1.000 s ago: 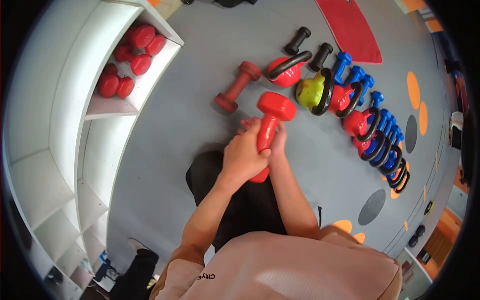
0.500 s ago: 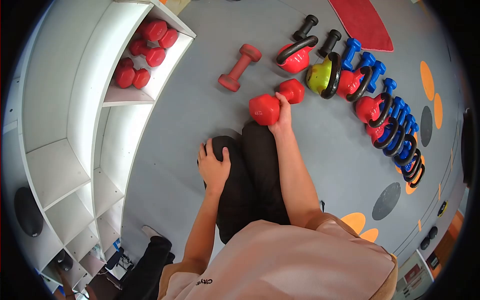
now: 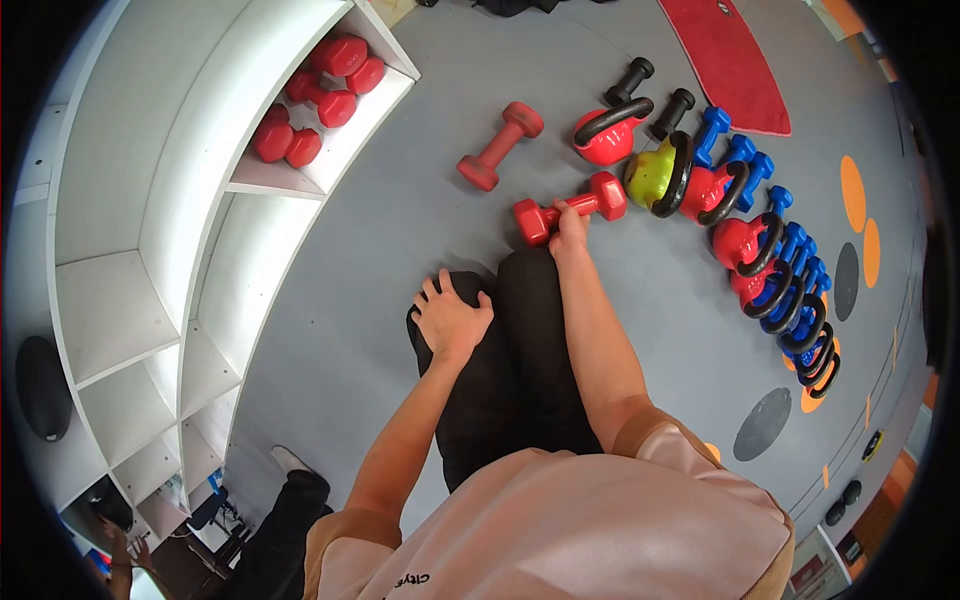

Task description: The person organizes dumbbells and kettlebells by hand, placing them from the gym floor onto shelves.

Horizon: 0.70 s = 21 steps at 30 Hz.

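Note:
My right hand (image 3: 571,230) is wrapped round the handle of a red dumbbell (image 3: 609,196), just beyond my knees and low over the grey floor. My left hand (image 3: 452,318) rests on my left knee with its fingers spread, holding nothing. A second red dumbbell (image 3: 499,146) lies on the floor, farther from me and to the left. Beyond the held dumbbell stand a red kettlebell (image 3: 606,143) and a yellow-green kettlebell (image 3: 652,176), both with black handles.
Several kettlebells and blue dumbbells (image 3: 711,137) curve down the right. Black dumbbells (image 3: 629,82) lie near a red mat (image 3: 728,65). A white shelf (image 3: 270,176) on the left holds red dumbbells (image 3: 333,107). Another person's leg (image 3: 285,520) and hands (image 3: 128,545) show at lower left.
The dumbbell in my right hand has turned and moved lower, away from my knees, so its handle now shows. My left hand stays on the knee. The view has shifted slightly.

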Tool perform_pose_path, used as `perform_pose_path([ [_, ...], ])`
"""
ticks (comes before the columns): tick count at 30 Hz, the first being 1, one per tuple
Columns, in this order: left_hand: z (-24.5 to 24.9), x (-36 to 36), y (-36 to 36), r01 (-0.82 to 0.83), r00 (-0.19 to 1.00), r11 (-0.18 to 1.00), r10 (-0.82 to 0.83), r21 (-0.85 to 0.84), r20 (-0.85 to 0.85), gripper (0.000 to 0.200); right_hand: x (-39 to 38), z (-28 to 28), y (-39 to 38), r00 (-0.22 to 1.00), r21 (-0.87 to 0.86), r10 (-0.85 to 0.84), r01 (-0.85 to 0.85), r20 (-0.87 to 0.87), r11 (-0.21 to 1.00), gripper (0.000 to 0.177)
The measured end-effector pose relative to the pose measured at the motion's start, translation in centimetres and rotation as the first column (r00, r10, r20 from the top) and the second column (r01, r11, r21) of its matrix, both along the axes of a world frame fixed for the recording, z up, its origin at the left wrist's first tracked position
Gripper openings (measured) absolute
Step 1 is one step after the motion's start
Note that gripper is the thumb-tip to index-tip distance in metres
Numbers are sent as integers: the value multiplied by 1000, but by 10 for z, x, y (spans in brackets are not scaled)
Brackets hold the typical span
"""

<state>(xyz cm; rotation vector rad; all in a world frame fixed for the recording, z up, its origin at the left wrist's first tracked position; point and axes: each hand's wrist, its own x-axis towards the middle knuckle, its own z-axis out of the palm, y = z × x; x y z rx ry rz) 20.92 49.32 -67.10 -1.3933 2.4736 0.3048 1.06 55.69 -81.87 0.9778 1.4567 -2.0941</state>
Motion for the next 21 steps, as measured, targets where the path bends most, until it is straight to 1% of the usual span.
perform_pose_path([
  [1, 1, -2, 0, 0, 1000, 1000, 0, 13, 28, 70, 0, 3, -1, 1000, -2, 2, -2, -3, 1000, 38],
  [3, 3, -4, 1, 5, 998, 1000, -7, 27, 61, 70, 1, 7, -2, 988, -45, 140, -143, -61, 989, 35],
  [4, 4, -5, 2, 2, 998, 1000, -4, 27, 68, 70, 3, 8, -3, 989, -43, 137, -140, -58, 989, 35],
  [6, 4, -8, 4, 3, 997, 999, -5, 32, 75, 70, 1, 8, -6, 976, -15, 213, -214, -39, 977, 34],
  [8, 5, -11, 3, -24, 995, 997, 16, 79, 101, 72, 2, 10, -8, 971, -1, 233, -233, -52, 972, 31],
  [10, 5, -14, 3, -27, 993, 996, 17, 81, 113, 72, 2, 12, -9, 933, 10, 345, -346, -99, 938, 27],
  [11, 5, -16, 4, -28, 991, 996, 18, 81, 130, 71, 1, 13, -10, 897, 48, 431, -428, -100, 902, 37],
  [12, 5, -18, 3, -26, 991, 996, 15, 82, 133, 71, 0, 21, -15, 898, 48, 428, -426, -96, 904, 37],
  [14, 3, -18, 5, -25, 991, 997, 15, 70, 135, 71, 5, 26, -23, 803, 152, 563, -542, -195, 827, 36],
  [15, 2, -16, 5, -26, 989, 997, 14, 74, 148, 71, 6, 22, -27, 777, 167, 588, -564, -225, 809, 33],
  [17, 1, -16, 4, -37, 993, 998, 30, 58, 119, 71, 8, 19, -29, 786, 138, 585, -569, -199, 811, 32],
  [19, 2, -16, 4, -37, 992, 998, 30, 56, 126, 72, 6, 17, -29, 790, 117, 586, -574, -182, 810, 31],
  [21, 1, -19, 4, -33, 992, 998, 26, 53, 125, 72, 0, 10, -25, 890, 24, 448, -448, -91, 894, 31],
])
